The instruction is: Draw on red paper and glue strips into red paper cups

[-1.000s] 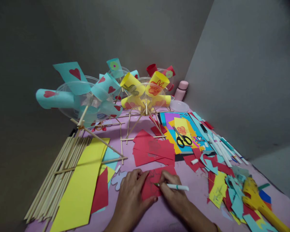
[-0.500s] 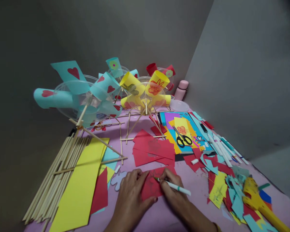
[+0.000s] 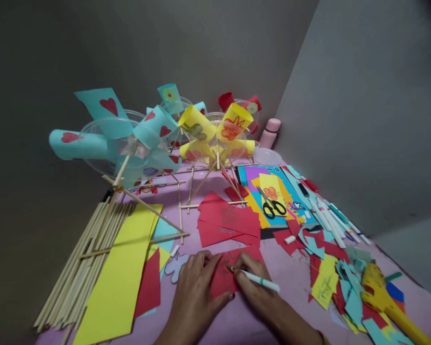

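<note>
A red paper piece (image 3: 224,279) with dark line drawing lies on the table in front of me. My left hand (image 3: 199,282) rests on its left side, thumb and forefinger spread apart and pressing it down. My right hand (image 3: 253,282) is closed around a white marker (image 3: 260,281) with a green band, its green tip touching the paper near the drawn lines. Part of the drawing is hidden by my right fingers. Just beyond lies a stack of red paper pieces (image 3: 215,220), the top one bearing a faint drawing. Left of my left hand is a pale flower-shaped cutout (image 3: 175,268).
Pinwheel-like models with blue (image 3: 107,115) and yellow (image 3: 237,120) paper rolls stand on stick frames behind. Wooden sticks (image 3: 82,263) and yellow sheets (image 3: 118,273) lie left. Scissors (image 3: 273,207), markers (image 3: 330,223), paper scraps (image 3: 352,297) and a yellow glue gun (image 3: 380,292) are right.
My right hand and the marker have shifted slightly left, the tip moving a little left and down on the red paper. My left hand stays in place.
</note>
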`<state>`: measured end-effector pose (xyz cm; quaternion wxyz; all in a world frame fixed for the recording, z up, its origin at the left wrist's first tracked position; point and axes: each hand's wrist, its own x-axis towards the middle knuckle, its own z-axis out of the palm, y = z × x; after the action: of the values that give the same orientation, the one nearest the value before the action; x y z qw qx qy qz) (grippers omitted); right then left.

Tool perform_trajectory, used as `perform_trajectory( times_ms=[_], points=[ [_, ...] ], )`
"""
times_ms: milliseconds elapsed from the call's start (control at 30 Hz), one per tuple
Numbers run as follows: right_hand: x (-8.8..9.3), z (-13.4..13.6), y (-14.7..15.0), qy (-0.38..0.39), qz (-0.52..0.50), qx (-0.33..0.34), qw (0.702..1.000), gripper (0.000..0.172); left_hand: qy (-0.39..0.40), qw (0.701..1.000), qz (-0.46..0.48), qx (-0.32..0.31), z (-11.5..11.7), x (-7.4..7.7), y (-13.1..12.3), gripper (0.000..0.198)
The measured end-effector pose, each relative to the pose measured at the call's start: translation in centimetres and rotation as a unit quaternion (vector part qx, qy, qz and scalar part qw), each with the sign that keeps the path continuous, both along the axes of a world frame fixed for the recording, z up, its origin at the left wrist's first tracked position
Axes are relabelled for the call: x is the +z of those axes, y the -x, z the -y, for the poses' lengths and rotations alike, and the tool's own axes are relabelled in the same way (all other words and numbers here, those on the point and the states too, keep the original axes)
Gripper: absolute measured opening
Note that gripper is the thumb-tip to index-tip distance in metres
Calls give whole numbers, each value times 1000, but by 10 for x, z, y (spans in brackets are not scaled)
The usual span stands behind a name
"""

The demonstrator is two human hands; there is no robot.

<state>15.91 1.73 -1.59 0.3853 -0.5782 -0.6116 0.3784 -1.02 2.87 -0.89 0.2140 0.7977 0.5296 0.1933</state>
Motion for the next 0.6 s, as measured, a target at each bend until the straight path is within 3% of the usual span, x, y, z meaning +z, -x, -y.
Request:
perform_trajectory(
  times_ms=[600],
  points=[
    [11,-1,2,-4,14,18,1000,12,-3,1000,-3,-6,-2,1,0,65]
  ],
)
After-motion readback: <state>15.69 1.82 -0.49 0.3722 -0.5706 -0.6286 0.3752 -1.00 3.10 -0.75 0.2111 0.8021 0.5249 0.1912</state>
